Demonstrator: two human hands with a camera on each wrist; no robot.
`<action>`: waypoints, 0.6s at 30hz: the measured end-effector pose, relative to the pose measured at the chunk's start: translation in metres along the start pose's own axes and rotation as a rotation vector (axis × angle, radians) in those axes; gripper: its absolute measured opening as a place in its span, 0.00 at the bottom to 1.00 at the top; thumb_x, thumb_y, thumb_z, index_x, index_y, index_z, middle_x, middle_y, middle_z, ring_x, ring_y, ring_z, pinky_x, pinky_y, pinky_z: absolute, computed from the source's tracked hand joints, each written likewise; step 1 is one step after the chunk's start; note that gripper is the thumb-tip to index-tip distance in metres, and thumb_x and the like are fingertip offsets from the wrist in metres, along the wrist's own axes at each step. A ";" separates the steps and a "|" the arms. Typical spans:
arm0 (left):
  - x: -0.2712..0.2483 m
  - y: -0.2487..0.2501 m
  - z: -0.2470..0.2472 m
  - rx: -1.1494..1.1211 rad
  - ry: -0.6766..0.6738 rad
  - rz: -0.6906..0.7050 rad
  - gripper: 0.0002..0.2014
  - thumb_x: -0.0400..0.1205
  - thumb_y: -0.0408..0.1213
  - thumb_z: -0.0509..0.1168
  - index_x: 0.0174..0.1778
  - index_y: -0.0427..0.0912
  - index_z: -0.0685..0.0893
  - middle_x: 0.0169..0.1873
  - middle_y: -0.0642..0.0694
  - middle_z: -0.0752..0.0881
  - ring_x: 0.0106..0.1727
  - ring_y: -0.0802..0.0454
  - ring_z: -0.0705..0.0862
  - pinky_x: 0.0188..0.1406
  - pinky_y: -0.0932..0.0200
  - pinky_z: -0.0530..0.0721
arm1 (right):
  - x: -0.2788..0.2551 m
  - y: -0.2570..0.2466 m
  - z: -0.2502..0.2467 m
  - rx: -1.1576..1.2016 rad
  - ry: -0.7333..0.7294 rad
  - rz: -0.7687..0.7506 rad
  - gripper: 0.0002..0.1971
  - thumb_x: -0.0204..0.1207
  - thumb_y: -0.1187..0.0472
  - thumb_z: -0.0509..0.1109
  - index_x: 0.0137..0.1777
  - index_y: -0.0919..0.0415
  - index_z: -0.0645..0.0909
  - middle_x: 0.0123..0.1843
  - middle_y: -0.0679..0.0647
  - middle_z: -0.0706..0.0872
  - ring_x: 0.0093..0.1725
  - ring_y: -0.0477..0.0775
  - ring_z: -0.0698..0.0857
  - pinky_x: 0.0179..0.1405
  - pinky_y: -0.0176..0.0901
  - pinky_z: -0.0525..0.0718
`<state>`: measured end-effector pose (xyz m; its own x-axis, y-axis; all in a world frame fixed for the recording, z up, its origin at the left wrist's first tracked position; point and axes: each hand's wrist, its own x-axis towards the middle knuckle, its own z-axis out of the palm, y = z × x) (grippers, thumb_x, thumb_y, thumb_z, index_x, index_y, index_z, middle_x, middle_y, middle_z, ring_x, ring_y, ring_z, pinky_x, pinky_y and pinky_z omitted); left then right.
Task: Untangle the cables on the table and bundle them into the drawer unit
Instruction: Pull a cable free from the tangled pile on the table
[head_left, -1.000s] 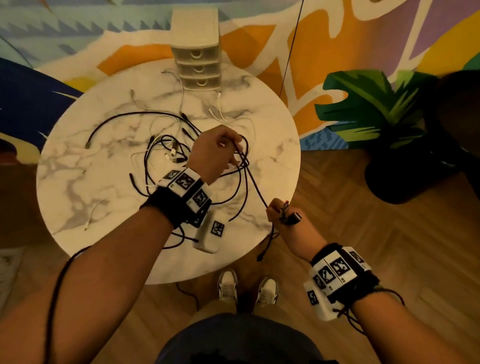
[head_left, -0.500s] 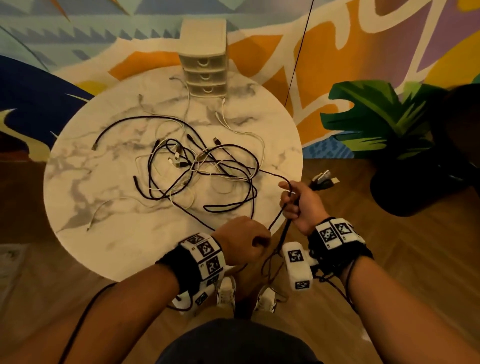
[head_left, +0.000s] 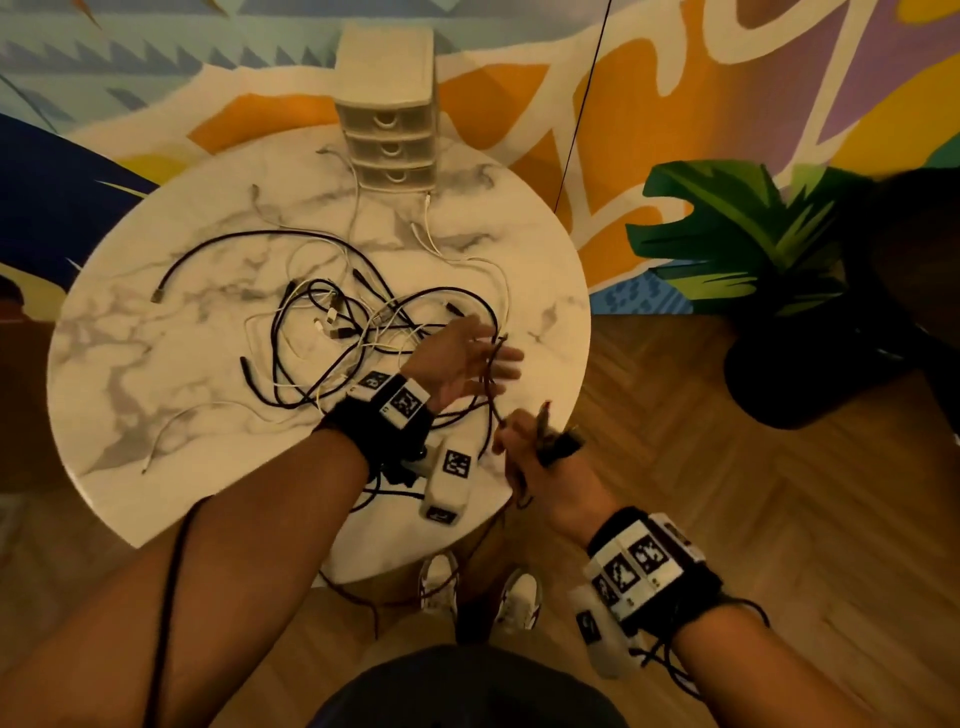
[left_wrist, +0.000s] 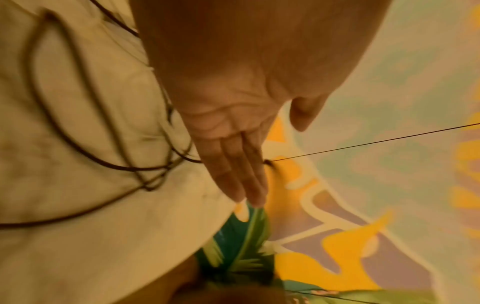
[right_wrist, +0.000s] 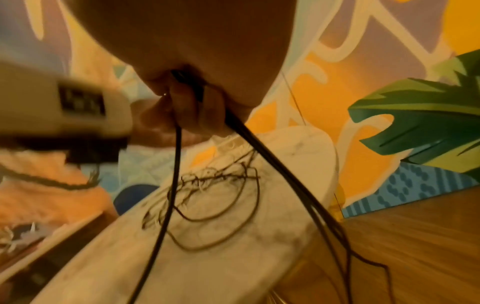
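Left hand (head_left: 457, 358): back over the tangle (head_left: 358, 343) mid-tabletop (head_left: 156, 415), fingers now straight, gripping nothing. Right hand (head_left: 540, 457): still clutches gathered black cable (right_wrist: 239, 123) loops. Coiling unfinished; drawer unit (head_left: 387, 104) closed.

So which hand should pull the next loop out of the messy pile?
Probably the left hand: it is open, right over the tangled cables. The right hand is busy, its grip on the black cable near the table edge.
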<state>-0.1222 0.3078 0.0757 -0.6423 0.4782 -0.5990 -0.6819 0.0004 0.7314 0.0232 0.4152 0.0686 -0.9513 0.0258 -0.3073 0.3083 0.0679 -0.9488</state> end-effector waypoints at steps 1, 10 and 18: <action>-0.003 0.006 0.007 -0.009 0.015 0.056 0.09 0.85 0.38 0.56 0.50 0.38 0.78 0.41 0.37 0.86 0.31 0.48 0.84 0.30 0.58 0.82 | -0.003 0.010 0.002 -0.096 -0.052 0.000 0.12 0.84 0.54 0.57 0.41 0.55 0.77 0.26 0.44 0.80 0.26 0.44 0.76 0.33 0.42 0.77; -0.043 -0.024 0.035 0.845 -0.052 0.298 0.06 0.81 0.28 0.57 0.50 0.42 0.74 0.28 0.48 0.81 0.28 0.54 0.78 0.31 0.57 0.78 | 0.050 0.007 -0.035 0.688 0.241 0.318 0.20 0.85 0.54 0.51 0.48 0.64 0.82 0.31 0.54 0.86 0.17 0.43 0.65 0.14 0.30 0.60; -0.056 -0.053 0.025 1.085 -0.260 0.236 0.06 0.81 0.30 0.59 0.51 0.45 0.73 0.29 0.53 0.82 0.32 0.52 0.79 0.36 0.54 0.80 | 0.075 -0.033 -0.081 0.454 0.518 0.193 0.18 0.86 0.55 0.53 0.36 0.57 0.75 0.16 0.47 0.71 0.14 0.44 0.61 0.13 0.31 0.56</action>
<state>-0.0411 0.3031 0.0788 -0.5362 0.7343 -0.4162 0.1898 0.5854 0.7882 -0.0582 0.4953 0.0822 -0.7210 0.4740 -0.5054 0.3316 -0.4044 -0.8523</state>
